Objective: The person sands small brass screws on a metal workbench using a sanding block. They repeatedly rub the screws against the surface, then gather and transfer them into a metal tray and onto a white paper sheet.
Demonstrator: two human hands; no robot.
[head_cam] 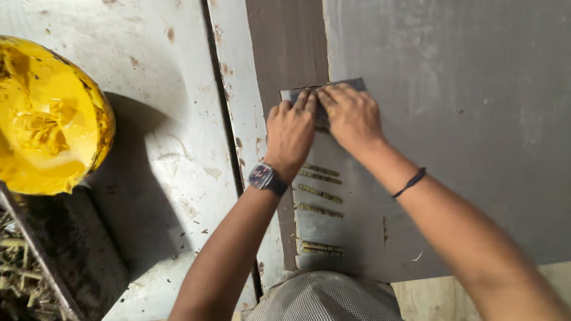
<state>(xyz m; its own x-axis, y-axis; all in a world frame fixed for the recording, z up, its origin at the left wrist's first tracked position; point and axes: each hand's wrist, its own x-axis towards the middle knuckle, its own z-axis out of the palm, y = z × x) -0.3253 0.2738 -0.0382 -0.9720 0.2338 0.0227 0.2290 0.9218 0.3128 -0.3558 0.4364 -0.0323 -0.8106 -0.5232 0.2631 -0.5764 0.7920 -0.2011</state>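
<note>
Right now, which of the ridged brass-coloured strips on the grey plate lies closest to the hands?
The topmost strip, just below the left hand beside the wrist. The others lie farther down the grey plate, with the last pair at its bottom edge.

The large board (pixel 452 137) is plain matt grey with faint pale smears, and the small plate (pixel 297 94) on it is a darker steel grey; the rows of screws (pixel 320 193) below are brass-gold with a fine ribbed thread pattern. The tabletop (pixel 160 148) is off-white, flecked with brown rust-like spots, and the tub (pixel 47 119) on it is bright yellow with crumpled glossy highlights. The left hand (pixel 289 134) carries a black wristwatch (pixel 262 176) with a dark bluish face, the right wrist a thin black cord band (pixel 410 182), and the cloth (pixel 324 297) shows a small grey-and-white check.
</note>
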